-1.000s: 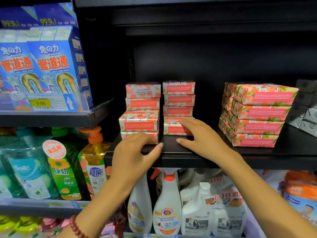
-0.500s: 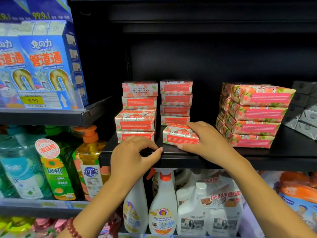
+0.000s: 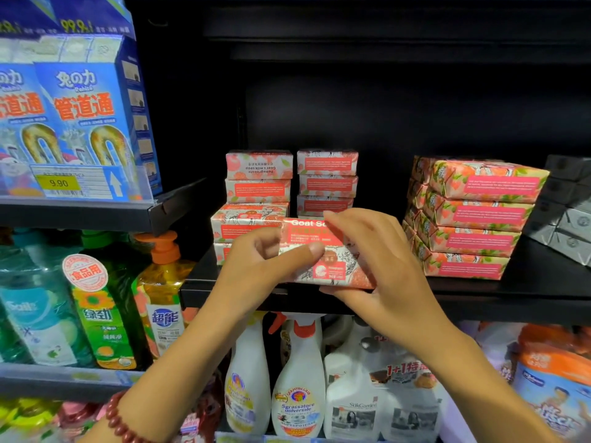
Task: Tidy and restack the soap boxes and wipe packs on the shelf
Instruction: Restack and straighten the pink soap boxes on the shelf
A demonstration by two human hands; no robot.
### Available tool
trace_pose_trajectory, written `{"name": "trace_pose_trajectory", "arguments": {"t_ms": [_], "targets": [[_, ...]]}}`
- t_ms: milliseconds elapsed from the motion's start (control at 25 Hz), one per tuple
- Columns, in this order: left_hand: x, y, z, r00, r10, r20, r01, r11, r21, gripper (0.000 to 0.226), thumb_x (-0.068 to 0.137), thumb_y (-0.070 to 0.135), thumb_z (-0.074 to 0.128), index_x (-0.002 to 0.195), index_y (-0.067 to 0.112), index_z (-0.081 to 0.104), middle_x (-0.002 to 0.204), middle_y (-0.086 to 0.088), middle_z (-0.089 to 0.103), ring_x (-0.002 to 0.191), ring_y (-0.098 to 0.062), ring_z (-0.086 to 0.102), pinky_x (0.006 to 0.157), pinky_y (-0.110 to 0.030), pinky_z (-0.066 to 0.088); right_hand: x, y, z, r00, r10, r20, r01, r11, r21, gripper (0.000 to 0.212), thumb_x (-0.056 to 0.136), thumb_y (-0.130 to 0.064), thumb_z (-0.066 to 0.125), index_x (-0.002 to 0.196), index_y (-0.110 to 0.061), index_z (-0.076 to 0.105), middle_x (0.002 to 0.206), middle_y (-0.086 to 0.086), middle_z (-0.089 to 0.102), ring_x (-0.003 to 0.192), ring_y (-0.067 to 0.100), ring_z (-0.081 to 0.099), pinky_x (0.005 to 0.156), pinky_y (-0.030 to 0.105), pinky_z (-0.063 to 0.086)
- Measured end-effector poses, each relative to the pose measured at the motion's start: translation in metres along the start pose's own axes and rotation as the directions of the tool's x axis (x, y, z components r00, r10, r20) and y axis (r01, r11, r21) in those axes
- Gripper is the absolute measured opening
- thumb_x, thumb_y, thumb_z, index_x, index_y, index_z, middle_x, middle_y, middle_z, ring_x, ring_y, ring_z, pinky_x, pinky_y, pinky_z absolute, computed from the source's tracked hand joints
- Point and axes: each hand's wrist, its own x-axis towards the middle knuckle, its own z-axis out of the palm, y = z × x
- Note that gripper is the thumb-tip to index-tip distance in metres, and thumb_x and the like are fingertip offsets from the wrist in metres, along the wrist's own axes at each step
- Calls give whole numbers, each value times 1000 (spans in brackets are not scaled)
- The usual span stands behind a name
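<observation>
Both hands hold one pink-and-white goat soap box in front of the black shelf, its printed face turned toward me. My left hand pinches its left end with thumb and fingers. My right hand grips its right end, fingers over the top and underneath. Behind it stand two stacks of soap boxes, the left stack and the middle stack, their lower boxes partly hidden. A larger stack of pink floral packs sits to the right.
Grey boxes sit at the shelf's far right. Blue drain-cleaner cartons stand on the upper left shelf. Dish-soap bottles fill the lower left, and white spray bottles stand below the shelf.
My right hand has lifted the bottom soap box off the shelf and turned it face up. My left hand left the shelf edge and took the box's left end.
</observation>
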Motion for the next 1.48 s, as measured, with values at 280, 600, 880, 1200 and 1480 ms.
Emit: {"name": "trace_pose_trajectory", "arguments": {"t_ms": [280, 600, 880, 1200, 1480], "targets": [[-6, -13, 0, 985, 168, -23, -166, 983, 81, 45, 64, 25, 85, 103, 19, 64, 102, 8, 72, 96, -9, 68, 77, -17, 52, -1, 6, -20, 937, 315, 151, -346, 891, 295, 62, 71, -33, 77, 127, -29, 52, 124, -16, 53, 110, -9, 48, 87, 5, 38], [-10, -10, 0, 992, 124, -18, -125, 992, -34, 76, 55, 36, 80, 125, 20, 53, 113, 10, 66, 105, 1, 61, 78, -12, 50, -9, -2, -11, 983, -13, -182, 17, 1000, 25, 30, 73, 5, 65, 102, -1, 65, 104, 6, 61, 102, 17, 56, 90, 19, 42], [-10, -4, -3, 977, 211, 45, -212, 976, 42, 66, 56, 13, 87, 113, 16, 56, 111, 7, 68, 104, -9, 65, 80, -16, 51, -10, 2, -14, 985, 158, 68, -159, 987, 5, 76, 72, -26, 79, 137, -15, 41, 139, -4, 39, 129, 5, 35, 102, 11, 30], [-15, -10, -1, 920, 372, 123, -389, 904, 177, 63, 68, 19, 84, 119, 36, 51, 133, 9, 50, 123, -11, 51, 90, -21, 50, -4, -4, -28, 890, 393, 232, -456, 794, 402, 56, 60, -42, 77, 110, -43, 55, 106, -18, 63, 98, -2, 61, 85, 23, 53], [-18, -6, -8, 983, 178, 35, -180, 978, 103, 83, 57, 40, 81, 132, 36, 45, 128, 15, 57, 118, -7, 56, 88, -24, 52, -11, -13, -14, 974, 105, -201, -82, 989, 120, 35, 71, -4, 78, 101, -8, 60, 101, -2, 59, 95, 3, 53, 82, 10, 41]]}}
